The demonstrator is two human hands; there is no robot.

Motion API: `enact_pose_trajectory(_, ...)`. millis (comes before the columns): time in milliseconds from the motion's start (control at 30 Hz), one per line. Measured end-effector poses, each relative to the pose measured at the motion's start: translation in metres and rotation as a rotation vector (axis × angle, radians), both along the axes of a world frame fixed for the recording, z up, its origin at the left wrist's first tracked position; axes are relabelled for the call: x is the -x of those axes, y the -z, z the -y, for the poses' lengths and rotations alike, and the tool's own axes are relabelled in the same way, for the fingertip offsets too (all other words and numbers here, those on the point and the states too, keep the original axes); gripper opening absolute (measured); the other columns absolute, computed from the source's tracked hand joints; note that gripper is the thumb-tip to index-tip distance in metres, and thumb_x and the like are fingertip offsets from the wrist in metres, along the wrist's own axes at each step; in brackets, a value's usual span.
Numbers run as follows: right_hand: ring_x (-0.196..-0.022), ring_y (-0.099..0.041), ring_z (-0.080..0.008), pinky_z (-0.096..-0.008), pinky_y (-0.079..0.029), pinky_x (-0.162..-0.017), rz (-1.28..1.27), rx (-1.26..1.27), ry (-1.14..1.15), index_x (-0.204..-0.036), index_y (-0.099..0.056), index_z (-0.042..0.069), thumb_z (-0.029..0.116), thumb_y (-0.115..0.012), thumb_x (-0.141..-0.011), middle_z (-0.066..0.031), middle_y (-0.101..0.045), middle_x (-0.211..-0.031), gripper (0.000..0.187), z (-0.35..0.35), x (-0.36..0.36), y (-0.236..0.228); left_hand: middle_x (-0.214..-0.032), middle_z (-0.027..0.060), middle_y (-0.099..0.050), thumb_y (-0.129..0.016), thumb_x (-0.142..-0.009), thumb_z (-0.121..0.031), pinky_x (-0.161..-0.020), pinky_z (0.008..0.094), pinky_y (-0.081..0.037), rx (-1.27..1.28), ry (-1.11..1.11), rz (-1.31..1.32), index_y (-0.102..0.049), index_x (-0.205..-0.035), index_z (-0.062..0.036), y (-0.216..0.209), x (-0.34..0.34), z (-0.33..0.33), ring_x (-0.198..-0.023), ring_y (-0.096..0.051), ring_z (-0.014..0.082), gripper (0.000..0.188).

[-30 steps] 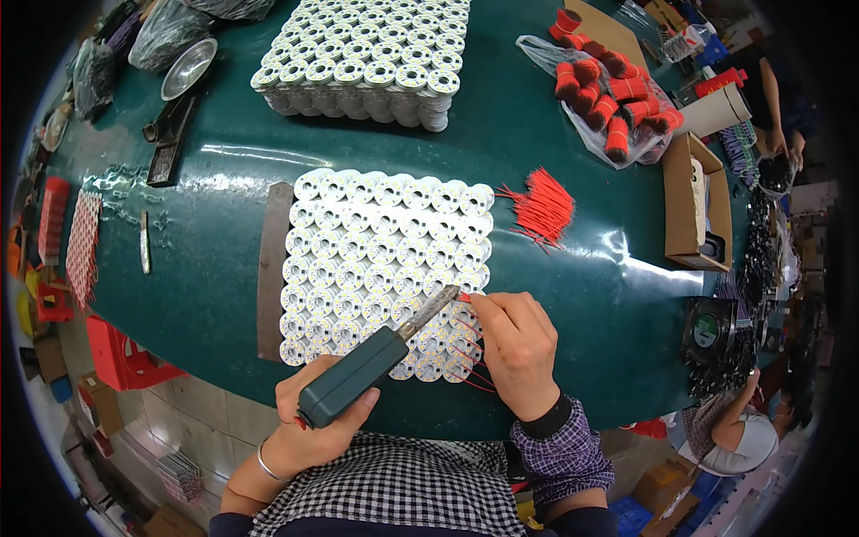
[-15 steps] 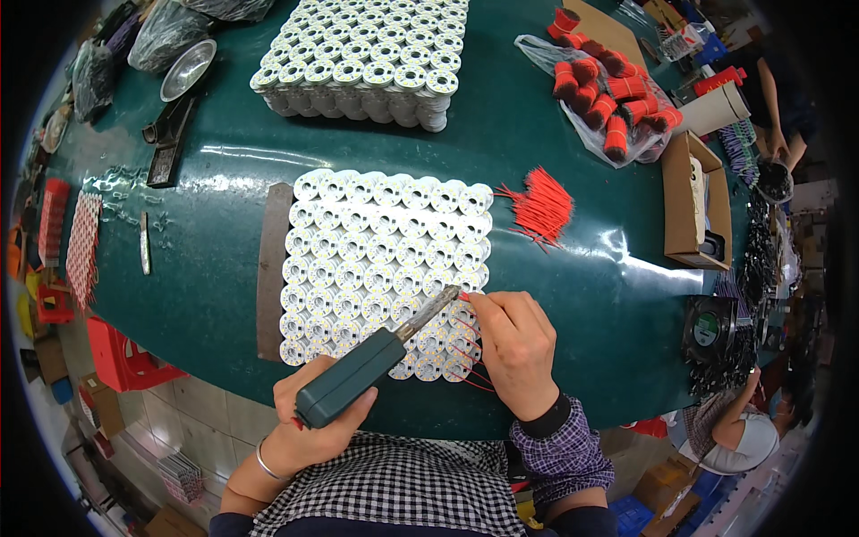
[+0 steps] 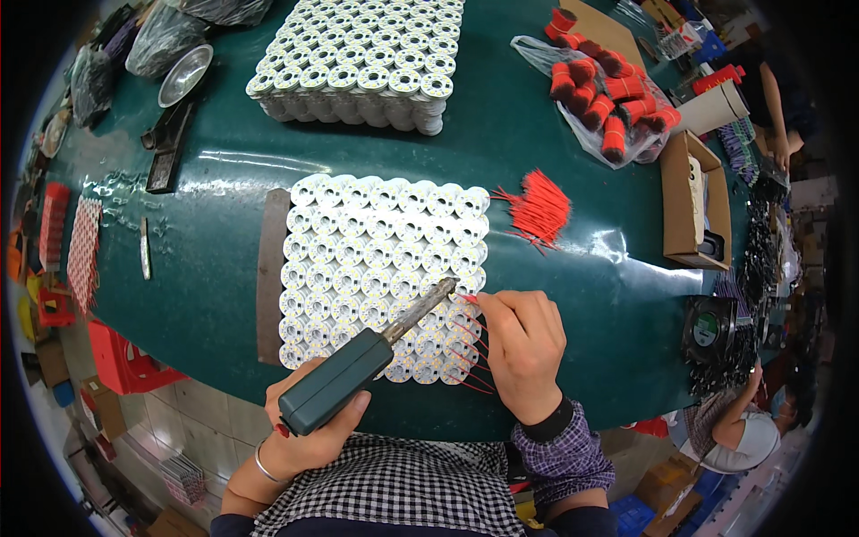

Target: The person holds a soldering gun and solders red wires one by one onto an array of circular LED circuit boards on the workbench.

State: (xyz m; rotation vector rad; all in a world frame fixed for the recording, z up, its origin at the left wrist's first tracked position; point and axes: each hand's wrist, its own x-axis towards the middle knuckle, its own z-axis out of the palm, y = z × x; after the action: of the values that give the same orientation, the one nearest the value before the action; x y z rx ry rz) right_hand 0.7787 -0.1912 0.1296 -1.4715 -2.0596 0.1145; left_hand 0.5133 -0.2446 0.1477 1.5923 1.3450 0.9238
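My left hand (image 3: 315, 431) is wrapped around the dark green handle of a soldering iron (image 3: 336, 381). Its long metal barrel slants up and to the right, with the tip over the right edge of a block of round white LED boards (image 3: 358, 240). Close to that tip, my right hand (image 3: 528, 356) pinches a short red wire (image 3: 468, 298) between thumb and fingers. Whether tip and wire touch is too small to tell. Several thin red wires stick out from the boards of the right column, below the tip. A loose pile of red wires (image 3: 542, 211) lies right of the block.
A taller stack of LED boards (image 3: 353, 76) stands at the back. Bundled red wires (image 3: 617, 98) fill a plastic bag at the far right, near an open cardboard box (image 3: 694, 201). A brown strip (image 3: 271, 277) borders the block's left side. Another person (image 3: 747, 430) sits at lower right.
The soldering iron has shifted slightly left, and its tip stands a little further from my right fingers. My right hand has moved slightly right, showing more of the red wire.
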Motion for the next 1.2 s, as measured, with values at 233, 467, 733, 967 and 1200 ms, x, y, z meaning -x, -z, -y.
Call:
enact_pose_trajectory(233,-0.081,-0.063,-0.0226,-0.0363,-0.048,-0.072,-0.012,0.013,-0.005,-0.101,-0.072,0.002,0.000,-0.071,-0.074,-0.0064,-0.066,-0.091,0.027,-0.004,-0.003,0.008,-0.086,0.0126,-0.069,-0.077,-0.081,-0.002,-0.059,0.0290,-0.051,0.004,0.036,-0.016,-0.072,-0.104,0.0059,-0.011,-0.010,-0.013,-0.067,-0.065,0.0180,0.025)
enact_pose_trajectory(467,-0.081,-0.063,-0.0224,-0.0364,-0.048,-0.074,-0.029,0.042,-0.010,-0.101,-0.072,0.003,0.000,-0.070,-0.075,-0.0061,-0.066,-0.091,0.026,-0.005,-0.003,0.008,-0.088,0.0114,-0.069,-0.077,-0.081,0.001,-0.061,0.0274,-0.050,0.037,0.022,0.041,-0.072,-0.103,0.0064,-0.008,-0.014,-0.015,-0.069,-0.066,0.0156,0.024)
enact_pose_trajectory(733,-0.080,-0.061,-0.0230,-0.0363,-0.047,-0.073,-0.021,0.038,-0.008,-0.101,-0.072,0.003,0.001,-0.070,-0.075,-0.0061,-0.065,-0.090,0.026,-0.006,-0.004,0.010,-0.088,0.0098,-0.070,-0.077,-0.082,0.001,-0.062,0.0263,-0.049,0.110,0.021,0.055,-0.072,-0.101,0.0053,-0.005,-0.015,-0.015,-0.070,-0.064,0.0124,0.020)
enact_pose_trajectory(967,-0.080,-0.061,-0.0231,-0.0363,-0.047,-0.072,-0.027,0.036,-0.005,-0.101,-0.072,0.003,0.001,-0.070,-0.075,-0.0062,-0.064,-0.090,0.026,-0.006,-0.004,0.013,-0.082,0.0080,-0.067,-0.078,-0.082,0.000,-0.059,0.0264,-0.047,0.101,0.035,0.054,-0.071,-0.094,0.0037,-0.005,-0.014,-0.017,-0.067,-0.062,0.0116,0.014)
enact_pose_trajectory(1200,-0.080,-0.060,-0.0228,-0.0361,-0.047,-0.071,-0.032,0.029,0.000,-0.100,-0.072,0.003,0.001,-0.071,-0.076,-0.0058,-0.064,-0.090,0.025,-0.006,-0.002,0.013,-0.078,0.0091,-0.065,-0.078,-0.081,0.000,-0.056,0.0279,-0.046,0.043,0.041,0.015,-0.071,-0.090,0.0032,-0.008,-0.013,-0.020,-0.063,-0.061,0.0147,0.012)
